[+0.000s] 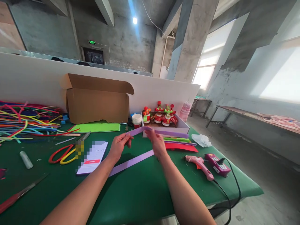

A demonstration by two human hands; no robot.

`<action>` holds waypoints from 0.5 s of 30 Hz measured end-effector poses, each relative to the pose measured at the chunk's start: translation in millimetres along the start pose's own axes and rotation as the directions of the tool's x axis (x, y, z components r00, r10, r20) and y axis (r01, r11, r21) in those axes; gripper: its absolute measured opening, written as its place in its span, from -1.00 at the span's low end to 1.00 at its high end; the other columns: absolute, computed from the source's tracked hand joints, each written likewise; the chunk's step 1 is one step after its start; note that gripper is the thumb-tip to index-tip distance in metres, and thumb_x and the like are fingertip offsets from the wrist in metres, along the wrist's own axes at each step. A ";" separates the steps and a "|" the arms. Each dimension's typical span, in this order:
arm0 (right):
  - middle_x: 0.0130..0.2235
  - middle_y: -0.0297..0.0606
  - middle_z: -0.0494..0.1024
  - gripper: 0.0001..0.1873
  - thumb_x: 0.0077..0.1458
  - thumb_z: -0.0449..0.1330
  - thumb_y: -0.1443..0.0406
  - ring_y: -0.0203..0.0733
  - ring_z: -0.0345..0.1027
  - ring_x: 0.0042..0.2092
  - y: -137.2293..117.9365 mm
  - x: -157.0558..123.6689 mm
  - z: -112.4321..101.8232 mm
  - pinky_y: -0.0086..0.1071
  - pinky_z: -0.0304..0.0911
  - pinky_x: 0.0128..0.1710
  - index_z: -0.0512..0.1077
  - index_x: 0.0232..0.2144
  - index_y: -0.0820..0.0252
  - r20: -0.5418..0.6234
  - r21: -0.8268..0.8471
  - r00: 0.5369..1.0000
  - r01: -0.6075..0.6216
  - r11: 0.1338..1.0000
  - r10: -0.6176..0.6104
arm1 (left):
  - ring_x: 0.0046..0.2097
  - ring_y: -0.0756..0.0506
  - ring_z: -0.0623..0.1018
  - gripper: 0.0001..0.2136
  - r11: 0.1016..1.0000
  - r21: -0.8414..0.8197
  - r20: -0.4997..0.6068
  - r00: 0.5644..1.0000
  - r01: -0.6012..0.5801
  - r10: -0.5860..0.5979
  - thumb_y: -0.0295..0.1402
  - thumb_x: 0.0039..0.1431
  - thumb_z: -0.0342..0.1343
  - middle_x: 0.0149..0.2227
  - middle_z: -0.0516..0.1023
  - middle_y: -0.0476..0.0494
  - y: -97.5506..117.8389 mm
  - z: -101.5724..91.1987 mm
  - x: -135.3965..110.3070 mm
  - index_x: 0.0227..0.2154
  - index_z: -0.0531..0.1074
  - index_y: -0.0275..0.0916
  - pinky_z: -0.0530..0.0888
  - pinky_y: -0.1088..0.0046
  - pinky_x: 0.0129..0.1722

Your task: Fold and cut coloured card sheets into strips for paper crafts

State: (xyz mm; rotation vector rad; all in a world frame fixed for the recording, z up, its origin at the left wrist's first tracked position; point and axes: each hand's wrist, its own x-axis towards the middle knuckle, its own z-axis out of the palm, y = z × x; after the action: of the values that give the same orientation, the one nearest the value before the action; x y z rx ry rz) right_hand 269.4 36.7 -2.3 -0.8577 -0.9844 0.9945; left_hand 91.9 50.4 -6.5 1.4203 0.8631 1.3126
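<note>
Above the green table, a purple paper strip [138, 130] is stretched between my two hands. My left hand [119, 144] is closed in a pinch on one end of it. My right hand [157, 143] has its fingers closed on it farther along, and the other end sticks out to the right. A second, paler purple length [131, 162] slants over the table below, between my forearms; whether it joins the held strip is hidden behind my right hand. A phone [93, 157] lies beside my left wrist. Red and green paper strips [180, 147] lie to the right of my right hand.
Scissors [67, 153], a knife [23, 190] and colored pipe cleaners [30, 122] lie left. Behind stand a cardboard box [98, 104], paper cups [137, 119] and a white box [173, 128] of red-and-green figures. A pink glue gun [200, 165] with a cord lies right.
</note>
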 end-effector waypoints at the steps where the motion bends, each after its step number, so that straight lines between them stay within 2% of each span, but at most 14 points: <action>1: -0.33 -0.25 0.65 -0.46 -0.22 0.42 -0.17 -0.08 0.52 -0.16 4.7 -4.1 5.6 -0.24 0.36 -0.05 0.61 -0.35 0.11 0.079 -0.003 0.997 -0.003 1.000 0.003 | -0.51 -0.04 0.41 -0.53 1.000 -0.012 0.007 1.000 0.004 -0.004 0.16 0.00 0.14 -0.62 0.43 0.00 -0.5 3.5 -2.0 -0.48 0.51 -0.21 0.39 0.38 -0.42; 4: -0.50 -0.39 0.52 -0.53 -0.14 0.42 -0.11 -0.26 0.40 -0.42 20.6 -16.1 20.7 -0.36 0.34 -0.28 0.60 -0.33 0.11 0.305 -0.013 0.952 -0.041 0.999 0.043 | -0.50 -0.03 0.40 -0.52 1.000 -0.025 0.061 0.998 0.016 -0.014 0.18 -0.06 0.18 -0.56 0.45 -0.01 -2.6 14.9 -8.4 -0.51 0.48 -0.22 0.39 0.40 -0.45; 6: -0.61 -0.44 0.41 -0.51 -0.09 0.38 -0.13 -0.32 0.27 -0.54 27.9 -21.0 26.0 -0.40 0.27 -0.43 0.59 -0.39 0.16 0.331 -0.010 0.940 -0.086 0.996 0.084 | -0.50 -0.03 0.38 -0.53 1.000 -0.014 0.105 0.994 0.024 -0.022 0.17 -0.07 0.20 -0.57 0.43 0.00 -4.2 20.2 -11.7 -0.55 0.47 -0.21 0.38 0.41 -0.47; 8: -0.64 -0.42 0.38 -0.46 -0.05 0.32 -0.18 -0.28 0.29 -0.54 29.6 -22.5 26.8 -0.40 0.27 -0.46 0.59 -0.42 0.19 0.293 0.008 0.950 -0.115 0.993 0.107 | -0.51 -0.04 0.39 -0.53 0.999 0.007 0.135 0.990 0.033 -0.034 0.18 -0.07 0.20 -0.59 0.42 0.00 -6.0 22.0 -13.1 -0.57 0.47 -0.20 0.38 0.41 -0.47; 10: -0.60 -0.35 0.45 -0.43 -0.03 0.26 -0.21 -0.19 0.41 -0.45 26.2 -21.3 24.0 -0.35 0.35 -0.37 0.61 -0.40 0.18 0.227 0.020 0.969 -0.108 0.994 0.100 | -0.51 -0.05 0.40 -0.52 0.999 0.036 0.137 0.990 0.040 -0.044 0.18 -0.08 0.20 -0.61 0.43 -0.02 -8.1 20.8 -12.4 -0.58 0.47 -0.20 0.38 0.40 -0.47; 15: -0.48 -0.26 0.58 -0.44 -0.06 0.29 -0.20 -0.06 0.52 -0.26 11.9 -11.7 8.4 -0.26 0.41 -0.14 0.62 -0.40 0.18 0.080 -0.049 0.995 -0.064 0.997 0.067 | -0.52 -0.06 0.39 -0.53 0.991 0.131 0.061 0.997 0.040 -0.048 0.19 -0.08 0.18 -0.63 0.44 -0.02 -10.9 11.0 -7.8 -0.57 0.48 -0.18 0.34 0.39 -0.46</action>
State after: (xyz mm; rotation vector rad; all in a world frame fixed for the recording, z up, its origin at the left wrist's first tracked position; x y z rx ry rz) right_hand 255.7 30.5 -13.4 -0.8984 -1.0573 1.0730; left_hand 102.7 43.9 -18.5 1.5276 0.9457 1.1892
